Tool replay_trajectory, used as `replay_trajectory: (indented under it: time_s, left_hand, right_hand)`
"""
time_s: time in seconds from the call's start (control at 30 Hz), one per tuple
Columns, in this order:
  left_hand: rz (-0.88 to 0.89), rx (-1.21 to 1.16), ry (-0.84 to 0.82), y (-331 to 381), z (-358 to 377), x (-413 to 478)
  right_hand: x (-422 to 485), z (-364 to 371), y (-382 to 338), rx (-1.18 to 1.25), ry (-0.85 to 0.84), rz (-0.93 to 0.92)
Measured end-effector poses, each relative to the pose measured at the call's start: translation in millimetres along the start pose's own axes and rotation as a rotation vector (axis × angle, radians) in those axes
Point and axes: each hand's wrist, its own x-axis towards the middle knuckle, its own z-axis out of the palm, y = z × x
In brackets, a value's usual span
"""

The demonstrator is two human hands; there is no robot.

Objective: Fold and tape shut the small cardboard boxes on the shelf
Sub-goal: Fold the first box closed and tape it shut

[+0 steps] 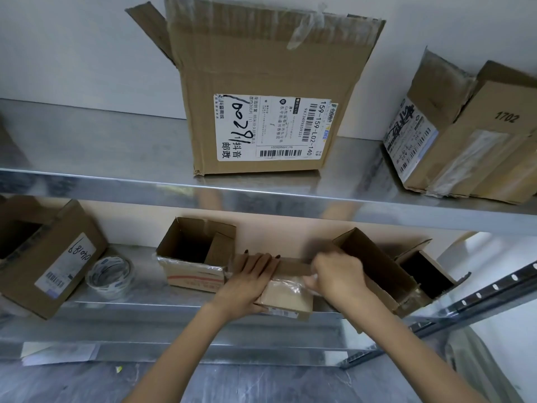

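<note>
I see the small brown cardboard box (287, 296) at the near edge of the lower grey metal shelf (139, 308), in the middle, between two open-topped boxes. Its top flap is folded flat, and shiny clear tape or film, wrinkled, covers its near face; a small printed label sits low on that face, too small to read. My left hand (251, 274) lies flat on the top flap, fingers straight, pressing down. My right hand (337, 276) is curled at the box's right end, gripping it where the film meets the flap; motion blur hides the fingertips.

To the left lies a white-printed roll of clear tape (109, 277). On the upper metal shelf (87, 181) stands a large open brown carton (261, 68); its white shipping label reads "159-159-L02-140", with "抖音" and "邮政" printed and handwritten black digits across it. At the far right, a taped brown parcel (476, 141) bears "1702".
</note>
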Motion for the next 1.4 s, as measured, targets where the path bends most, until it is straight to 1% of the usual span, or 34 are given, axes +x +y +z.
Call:
replay_trajectory:
  time_s: [0.17, 0.33, 0.5, 0.57, 0.67, 0.73, 0.8, 0.87, 0.93, 0.97, 1.0, 1.03, 1.13, 1.23, 1.27, 1.3, 1.4]
  left_hand:
    - [0.006, -0.032, -0.027, -1.5, -0.3, -5.6]
    - [0.016, 0.002, 0.046, -2.4, -2.2, -6.1]
    - [0.004, -0.002, 0.061, -0.3, -1.4, -4.8]
    - [-0.015, -0.047, 0.051, 0.2, -0.7, -3.4]
    - [-0.055, -0.169, 0.084, 3.7, 0.0, -5.8]
    - [-0.094, -0.286, 0.131, 10.4, -1.9, -9.0]
    - [-0.134, -0.406, 0.168, 17.8, -5.0, -10.4]
    - [-0.181, -0.532, 0.208, 22.2, -7.6, -8.5]
    - [-0.237, -0.692, 0.239, 23.8, -10.3, -7.0]
    - [-0.251, -0.753, 0.237, 23.4, -10.6, -6.8]
    - [-0.259, -0.796, 0.22, 23.2, -10.0, -7.1]
    - [-0.274, -0.834, 0.198, 22.3, -8.8, -8.1]
    - [-0.335, -0.923, 0.131, 18.5, -5.3, -12.0]
    - [-0.38, -0.962, 0.096, 15.6, -5.8, -15.3]
    - [-0.394, -0.977, 0.099, 14.5, -5.4, -16.5]
    - [-0.405, -0.99, 0.097, 13.7, -4.3, -17.4]
    - [-0.436, -1.033, 0.051, 12.5, -4.2, -18.9]
  right_hand:
    - [-13.0, 10.2, 13.8, 0.001, 0.127, 0.043]
    - [-12.9, 36.7, 17.2, 0.066, 0.293, 0.06]
    - [-5.5, 46.6, 18.4, 0.151, 0.1, 0.169]
    - [-0.6, 45.1, 20.6, 0.244, 0.018, 0.205]
    - [1.5, 39.3, 28.1, 0.357, -0.151, 0.203]
    - [-2.8, 34.7, 36.2, 0.511, -0.209, 0.148]
    - [-11.7, 23.3, 42.6, 0.68, -0.177, 0.061]
    - [-22.9, 1.3, 47.2, 0.857, -0.152, -0.072]
    - [-32.7, -25.2, 48.7, 1.016, -0.25, -0.198]
    - [-35.1, -35.3, 46.4, 1.032, -0.299, -0.243]
    - [-36.1, -42.8, 41.7, 0.989, -0.31, -0.265]
    - [-34.2, -47.0, 35.3, 0.91, -0.284, -0.264]
    - [-22.3, -55.4, 12.0, 0.65, -0.09, -0.239]
    - [-12.5, -60.1, -0.2, 0.229, 0.12, -0.175]
    - [-9.5, -59.2, 0.1, 0.146, 0.16, -0.151]
    - [-6.4, -56.4, 0.8, 0.1, 0.18, -0.135]
    - [0.0, -41.3, 3.5, 0.042, 0.163, -0.074]
